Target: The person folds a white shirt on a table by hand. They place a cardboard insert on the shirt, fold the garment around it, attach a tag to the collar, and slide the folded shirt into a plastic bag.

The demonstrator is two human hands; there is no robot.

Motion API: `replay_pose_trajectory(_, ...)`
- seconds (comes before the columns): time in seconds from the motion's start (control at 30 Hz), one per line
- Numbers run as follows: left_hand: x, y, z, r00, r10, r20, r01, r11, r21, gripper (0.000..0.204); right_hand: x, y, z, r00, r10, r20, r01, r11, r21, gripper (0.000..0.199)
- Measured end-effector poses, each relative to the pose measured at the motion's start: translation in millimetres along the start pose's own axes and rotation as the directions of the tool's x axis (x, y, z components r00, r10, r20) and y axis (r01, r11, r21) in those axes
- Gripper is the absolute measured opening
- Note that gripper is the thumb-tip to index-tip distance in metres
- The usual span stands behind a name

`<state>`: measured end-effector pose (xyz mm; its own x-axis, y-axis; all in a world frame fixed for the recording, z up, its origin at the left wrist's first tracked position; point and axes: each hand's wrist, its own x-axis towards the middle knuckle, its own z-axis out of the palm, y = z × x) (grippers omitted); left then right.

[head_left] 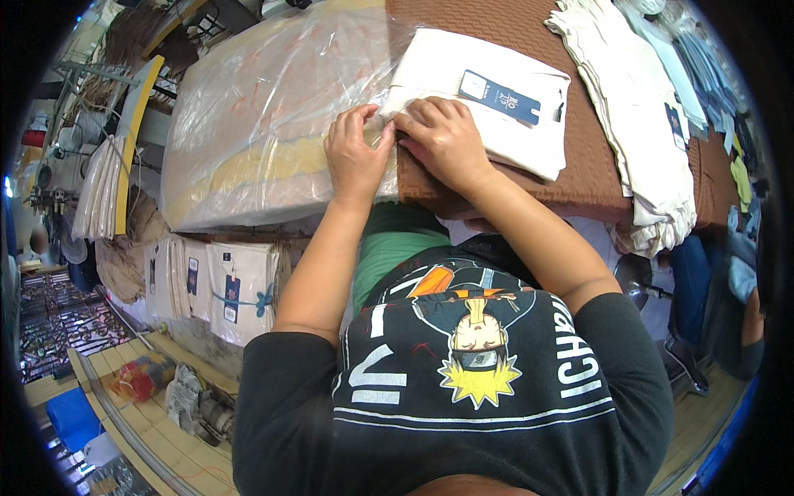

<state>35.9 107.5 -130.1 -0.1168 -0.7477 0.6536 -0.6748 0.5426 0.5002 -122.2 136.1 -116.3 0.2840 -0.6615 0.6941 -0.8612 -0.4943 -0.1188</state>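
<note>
A: Starting near: black printed shirt fills the bottom centre. Both forearms run up to mid-frame.

B: Hands?

A: Left hand and right hand side by side, upper centre. Each grip pinched shut on the clear plastic bag at its edge.

B: What's in the bag?

A: Folded white garment with a blue tag, lying on the brown counter, top centre.

B: Further out?

A: Big plastic-wrapped bundle upper left; stack of white garments upper right.
</note>
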Motion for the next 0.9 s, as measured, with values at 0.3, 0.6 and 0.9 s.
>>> replay_pose_trajectory(0.3,-0.2,1.1,-4.4,0.999,0.001,0.051,0.001,1.000,-0.027,0.012,6.7,7.1,11.7,0.998,0.058,0.009,-0.057,0.994,-0.091,0.027)
replay_pose_trajectory(0.6,17.8,7.0,5.0,0.998,0.060,0.001,-0.060,0.998,0.033,0.011,4.2,7.9,9.3,0.994,0.109,0.004,-0.108,0.992,-0.065,0.022)
replay_pose_trajectory(0.9,14.2,-8.4,3.9,0.999,-0.051,-0.012,0.050,0.995,-0.086,0.009,12.8,10.2,11.5,0.985,0.166,-0.056,-0.168,0.984,-0.049,0.020)
